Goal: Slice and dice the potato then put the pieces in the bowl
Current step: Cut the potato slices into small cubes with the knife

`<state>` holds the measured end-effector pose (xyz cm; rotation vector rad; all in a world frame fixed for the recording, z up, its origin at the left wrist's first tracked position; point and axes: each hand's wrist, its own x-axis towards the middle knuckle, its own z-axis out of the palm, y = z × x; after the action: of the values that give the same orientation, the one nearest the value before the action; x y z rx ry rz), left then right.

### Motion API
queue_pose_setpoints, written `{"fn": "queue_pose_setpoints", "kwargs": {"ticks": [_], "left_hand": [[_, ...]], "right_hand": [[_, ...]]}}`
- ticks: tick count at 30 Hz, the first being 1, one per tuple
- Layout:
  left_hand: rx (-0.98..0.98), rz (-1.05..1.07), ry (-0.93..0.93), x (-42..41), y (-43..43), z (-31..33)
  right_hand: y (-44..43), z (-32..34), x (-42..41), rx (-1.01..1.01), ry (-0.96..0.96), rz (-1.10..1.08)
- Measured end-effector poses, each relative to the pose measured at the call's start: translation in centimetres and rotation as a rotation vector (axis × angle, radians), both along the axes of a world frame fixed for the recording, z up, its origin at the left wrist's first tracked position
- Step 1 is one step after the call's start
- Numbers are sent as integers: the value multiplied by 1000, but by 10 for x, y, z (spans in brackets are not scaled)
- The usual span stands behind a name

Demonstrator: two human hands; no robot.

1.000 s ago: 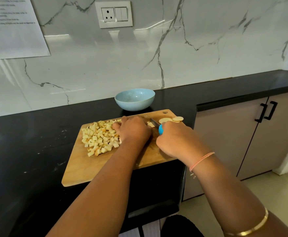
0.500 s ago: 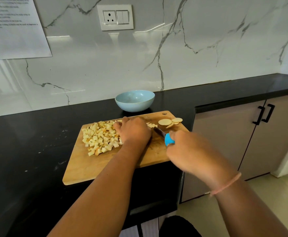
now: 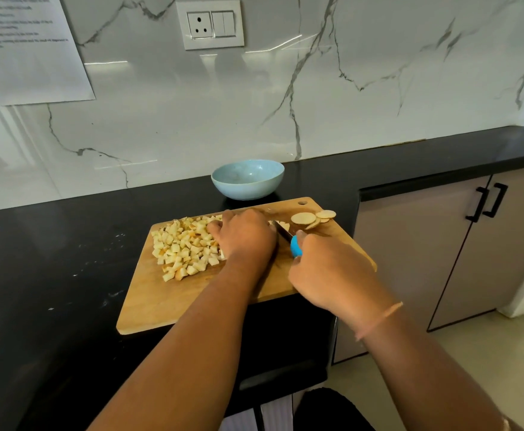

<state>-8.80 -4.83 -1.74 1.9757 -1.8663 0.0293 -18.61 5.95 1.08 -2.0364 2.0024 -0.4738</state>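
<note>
Since half a second ago, the right hand [image 3: 332, 275] has moved a little toward the middle of the cutting board [image 3: 167, 306], its fingers closed around the knife [image 3: 296, 247]. The left hand [image 3: 245, 237] stays on the board's far half, its fingers bent down over something hidden, so its hold cannot be told. The bowl [image 3: 248, 178] stands just behind the board and the potato slices [image 3: 303, 218] lie at its far right corner, while the diced potato [image 3: 186, 247] lies on its left part, touching the left hand.
</note>
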Motion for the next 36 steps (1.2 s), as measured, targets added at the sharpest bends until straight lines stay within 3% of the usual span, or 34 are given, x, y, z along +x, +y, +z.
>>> {"fn": "queue_pose_setpoints", "kwargs": {"ticks": [12, 29, 36], "left_hand": [[19, 2, 128, 10, 6, 3], [14, 28, 188, 8, 4, 1], [-88, 25, 232, 13, 5, -2]], "right_hand": [[-1, 15, -4, 18, -135, -48], [2, 9, -4, 79, -85, -6], [9, 18, -22, 67, -99, 4]]}}
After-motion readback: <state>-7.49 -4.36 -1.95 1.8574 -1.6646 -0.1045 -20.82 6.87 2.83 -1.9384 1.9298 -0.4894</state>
